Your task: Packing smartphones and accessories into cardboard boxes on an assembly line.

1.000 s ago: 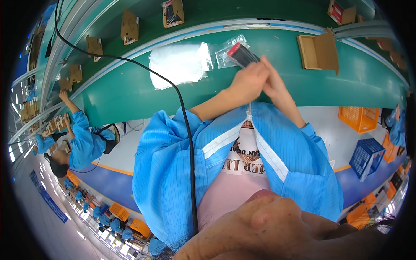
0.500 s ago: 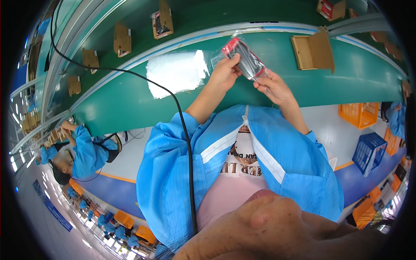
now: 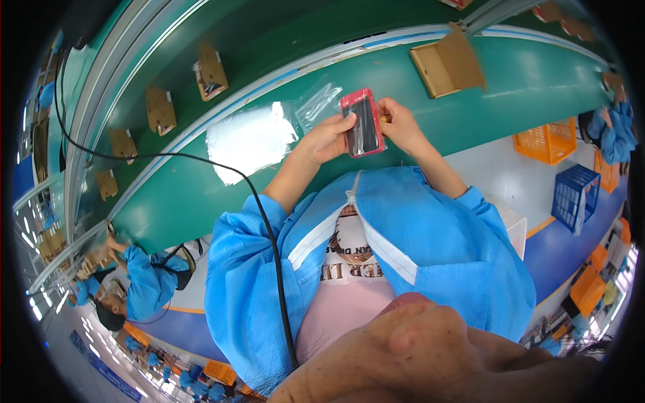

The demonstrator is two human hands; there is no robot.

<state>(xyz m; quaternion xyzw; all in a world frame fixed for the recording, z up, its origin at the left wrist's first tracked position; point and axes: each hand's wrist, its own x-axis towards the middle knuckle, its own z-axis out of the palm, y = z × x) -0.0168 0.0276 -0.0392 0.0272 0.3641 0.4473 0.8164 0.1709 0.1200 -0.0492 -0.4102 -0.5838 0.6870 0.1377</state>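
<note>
A flat, black, rectangular pack with a red border (image 3: 363, 121) is held up over the green table, and its surface shines like clear plastic. My left hand (image 3: 329, 139) grips its left side, thumb lying across the front. At the pack's right edge my right hand (image 3: 401, 126) is closed, fingertips curled together against the edge; what they pinch is hidden. Just left of the pack lies a clear plastic bag (image 3: 318, 106) on the table. Beside that rests a stack of shiny clear plastic sheets or bags (image 3: 248, 142).
An open cardboard box (image 3: 437, 69) stands on the green table (image 3: 497, 117) to the right. Several small boxes line the far dark-green strip, including one brown box (image 3: 160, 109). A black cable (image 3: 259, 201) hangs across my left side. Orange (image 3: 545, 141) and blue crates (image 3: 575, 199) stand right.
The pack has turned more upright and come nearer my body. My right hand has moved from its lower end up to its right edge. The view has shifted.
</note>
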